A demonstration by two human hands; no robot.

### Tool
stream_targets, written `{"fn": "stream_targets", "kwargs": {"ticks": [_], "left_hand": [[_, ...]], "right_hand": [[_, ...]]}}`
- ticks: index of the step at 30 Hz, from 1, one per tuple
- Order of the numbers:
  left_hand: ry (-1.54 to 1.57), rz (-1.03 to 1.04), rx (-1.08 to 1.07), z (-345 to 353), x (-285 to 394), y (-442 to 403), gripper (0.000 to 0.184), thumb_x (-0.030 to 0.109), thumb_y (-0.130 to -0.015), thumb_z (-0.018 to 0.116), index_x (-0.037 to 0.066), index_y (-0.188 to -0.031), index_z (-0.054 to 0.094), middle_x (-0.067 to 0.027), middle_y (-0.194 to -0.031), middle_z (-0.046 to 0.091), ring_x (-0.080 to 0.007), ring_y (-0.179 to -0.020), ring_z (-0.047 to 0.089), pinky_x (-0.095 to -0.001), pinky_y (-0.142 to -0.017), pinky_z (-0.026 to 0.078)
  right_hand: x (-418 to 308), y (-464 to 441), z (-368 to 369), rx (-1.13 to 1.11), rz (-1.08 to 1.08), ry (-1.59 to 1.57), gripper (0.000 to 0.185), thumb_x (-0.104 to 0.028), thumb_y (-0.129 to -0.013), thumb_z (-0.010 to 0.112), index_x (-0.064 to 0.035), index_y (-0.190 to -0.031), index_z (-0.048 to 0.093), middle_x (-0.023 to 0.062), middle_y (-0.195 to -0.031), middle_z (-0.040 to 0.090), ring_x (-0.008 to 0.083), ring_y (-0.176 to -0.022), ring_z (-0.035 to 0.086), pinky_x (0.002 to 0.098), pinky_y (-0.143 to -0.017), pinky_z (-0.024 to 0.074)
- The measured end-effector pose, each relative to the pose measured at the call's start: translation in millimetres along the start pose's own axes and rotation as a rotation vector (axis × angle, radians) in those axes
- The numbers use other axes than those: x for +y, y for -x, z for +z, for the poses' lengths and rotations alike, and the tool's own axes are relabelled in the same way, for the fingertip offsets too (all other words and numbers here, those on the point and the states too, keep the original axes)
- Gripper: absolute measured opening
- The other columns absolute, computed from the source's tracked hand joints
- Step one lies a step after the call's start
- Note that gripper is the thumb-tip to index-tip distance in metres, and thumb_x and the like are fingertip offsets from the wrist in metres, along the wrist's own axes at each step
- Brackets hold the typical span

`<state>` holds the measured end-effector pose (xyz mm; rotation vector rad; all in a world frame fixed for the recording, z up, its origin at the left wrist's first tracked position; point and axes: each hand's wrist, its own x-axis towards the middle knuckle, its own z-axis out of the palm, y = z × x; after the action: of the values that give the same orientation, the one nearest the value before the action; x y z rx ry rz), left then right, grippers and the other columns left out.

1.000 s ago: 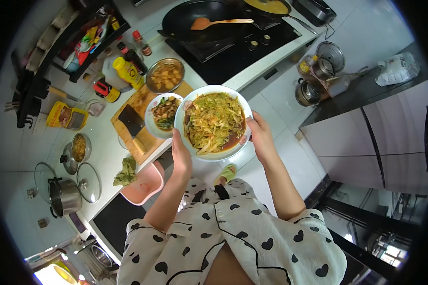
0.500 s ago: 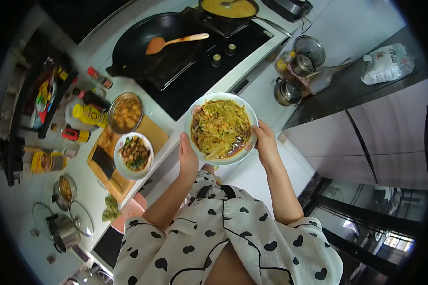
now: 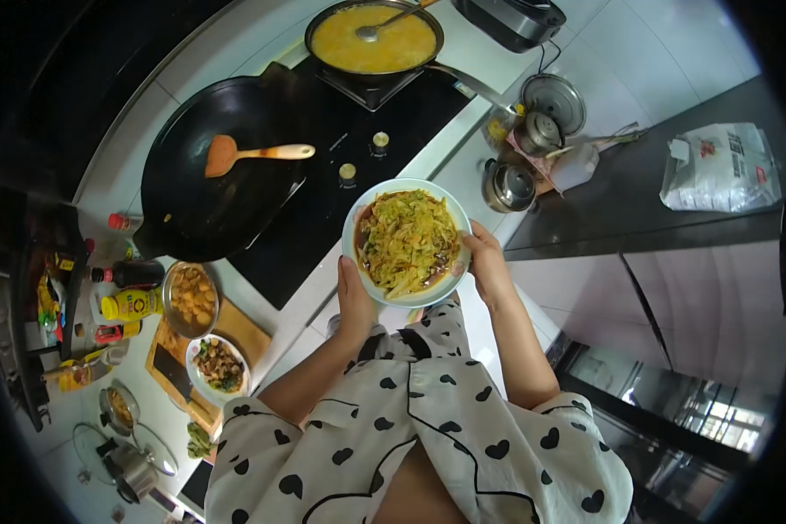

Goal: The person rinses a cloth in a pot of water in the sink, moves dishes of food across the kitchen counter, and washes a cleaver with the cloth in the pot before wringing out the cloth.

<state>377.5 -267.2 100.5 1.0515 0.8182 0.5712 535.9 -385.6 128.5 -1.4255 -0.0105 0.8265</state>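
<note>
A pale bowl heaped with cooked shredded cabbage in brown sauce is held level before my body. My left hand grips its lower left rim, thumb up along the side. On the right, my right hand is closed round the other edge; the fingers under the bowl are hidden. Beyond the bowl is the black cooktop. A large black wok sits there with a spatula lying in it.
A pan of yellow soup with a ladle stands at the back, its handle sticking out. Left on the counter are a metal bowl, a white bowl of food, a cleaver and several bottles. A plastic bag lies at right.
My view and body have turned to the right, so the wok and counter shift down and left and the soup pan shows more. Both hands keep hold of the bowl.
</note>
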Motion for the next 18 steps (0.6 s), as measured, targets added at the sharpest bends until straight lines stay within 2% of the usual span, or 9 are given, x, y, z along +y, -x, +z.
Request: {"fn": "stream_targets", "kwargs": {"ticks": [2, 5, 8, 9, 11, 13, 16, 17, 18], "left_hand": [[-0.028, 0.003, 0.02, 15.0, -15.2, -15.8, 0.057, 0.046, -0.098, 0.02, 0.001, -0.129, 0.038, -0.0128, -0.121, 0.049, -0.0176, -0.109, 0.051, -0.0288, -0.091, 0.042], [-0.071, -0.027, 0.077, 31.6, -55.5, -39.3, 0.061, 0.052, -0.095, 0.024, 0.004, -0.131, 0.037, -0.0113, -0.12, 0.051, -0.0153, -0.104, 0.055, -0.0266, -0.081, 0.048], [-0.012, -0.075, 0.194, 82.8, -64.3, -48.8, 0.059, 0.046, -0.097, 0.028, -0.001, -0.13, 0.036, -0.0108, -0.12, 0.05, -0.0163, -0.108, 0.048, -0.0274, -0.093, 0.037], [-0.145, -0.192, 0.207, 96.3, -64.8, -53.9, 0.064, 0.049, -0.096, 0.029, -0.002, -0.134, 0.032, -0.0127, -0.124, 0.048, -0.0183, -0.113, 0.045, -0.0282, -0.096, 0.035], [-0.174, -0.095, 0.28, 121.1, -109.3, -75.8, 0.063, 0.053, -0.095, 0.028, 0.003, -0.132, 0.035, -0.0085, -0.11, 0.055, -0.0123, -0.086, 0.053, -0.0226, -0.064, 0.039], [-0.177, -0.174, 0.253, 158.8, -109.2, -80.5, 0.064, 0.053, -0.094, 0.029, 0.003, -0.132, 0.034, -0.0091, -0.111, 0.056, -0.0129, -0.087, 0.058, -0.0236, -0.063, 0.047], [-0.067, -0.082, 0.256, 208.0, -148.2, -107.3, 0.065, 0.052, -0.094, 0.03, 0.001, -0.134, 0.031, -0.0129, -0.122, 0.05, -0.0199, -0.106, 0.053, -0.0296, -0.084, 0.046], [0.017, -0.121, 0.245, 223.5, -152.9, -114.4, 0.067, 0.052, -0.094, 0.033, 0.0, -0.136, 0.028, -0.015, -0.131, 0.042, -0.0256, -0.118, 0.045, -0.0341, -0.098, 0.038], [0.024, -0.131, 0.233, 236.5, -156.8, -122.4, 0.067, 0.052, -0.094, 0.033, 0.0, -0.136, 0.028, -0.015, -0.131, 0.042, -0.0255, -0.118, 0.045, -0.034, -0.098, 0.038]], "right_hand": [[-6.0, -27.7, -13.4, -0.039, 0.035, -0.02, 0.03, -0.012, -0.091, 0.043, -0.0008, -0.117, 0.053, 0.0058, -0.084, 0.061, 0.0104, -0.056, 0.053, 0.0219, -0.044, 0.0417], [-10.3, -74.1, -40.2, -0.14, 0.092, -0.021, 0.029, -0.012, -0.091, 0.044, -0.0018, -0.117, 0.053, 0.0062, -0.086, 0.061, 0.0109, -0.054, 0.052, 0.022, -0.041, 0.0419], [-22.7, -119.8, -74.3, -0.198, 0.154, -0.01, 0.028, -0.012, -0.091, 0.045, -0.0017, -0.115, 0.053, 0.0055, -0.086, 0.06, 0.0108, -0.055, 0.052, 0.022, -0.041, 0.0412], [-27.3, -137.5, -86.9, -0.202, 0.155, -0.017, 0.027, -0.011, -0.09, 0.045, -0.0018, -0.114, 0.053, 0.0047, -0.087, 0.06, 0.0107, -0.057, 0.052, 0.0222, -0.043, 0.0407], [-47.6, -165.7, -113.8, -0.253, 0.171, 0.032, 0.027, -0.011, -0.09, 0.045, -0.0024, -0.115, 0.053, 0.0045, -0.088, 0.06, 0.011, -0.058, 0.052, 0.0229, -0.043, 0.0406], [-70.0, -184.6, -138.7, -0.248, 0.164, 0.097, 0.028, -0.011, -0.09, 0.045, -0.0036, -0.116, 0.053, 0.0029, -0.09, 0.059, 0.0106, -0.066, 0.052, 0.0231, -0.047, 0.041], [-90.5, -225.7, -180.8, -0.276, 0.102, 0.204, 0.032, -0.015, -0.089, 0.047, -0.0069, -0.12, 0.052, 0.0016, -0.097, 0.06, 0.012, -0.075, 0.057, 0.0257, -0.06, 0.045], [-99.1, -235.8, -188.1, -0.195, 0.097, 0.218, 0.033, -0.015, -0.089, 0.047, -0.0056, -0.121, 0.052, 0.0015, -0.095, 0.06, 0.0109, -0.072, 0.056, 0.024, -0.055, 0.0444], [-103.7, -248.0, -198.2, -0.207, 0.104, 0.206, 0.033, -0.015, -0.089, 0.047, -0.0054, -0.121, 0.052, 0.0017, -0.095, 0.06, 0.0106, -0.071, 0.056, 0.0234, -0.053, 0.0439]]}}
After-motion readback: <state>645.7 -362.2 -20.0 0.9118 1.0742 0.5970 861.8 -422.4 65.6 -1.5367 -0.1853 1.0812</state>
